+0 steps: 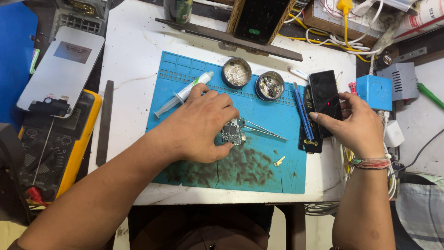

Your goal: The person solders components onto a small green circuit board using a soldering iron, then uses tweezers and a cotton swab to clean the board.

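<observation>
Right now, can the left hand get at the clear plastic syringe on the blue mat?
Probably yes: the clear plastic syringe lies uncovered just beyond the left hand, but that hand is pressing the small green circuit board.

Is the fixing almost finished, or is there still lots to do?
Somewhere in the middle, it seems. Done: a small circuit board already lies bare on the blue mat. In hand: the left hand presses that board beside the tweezers, and the right hand holds a dark phone. Left: nothing is back together.
</observation>
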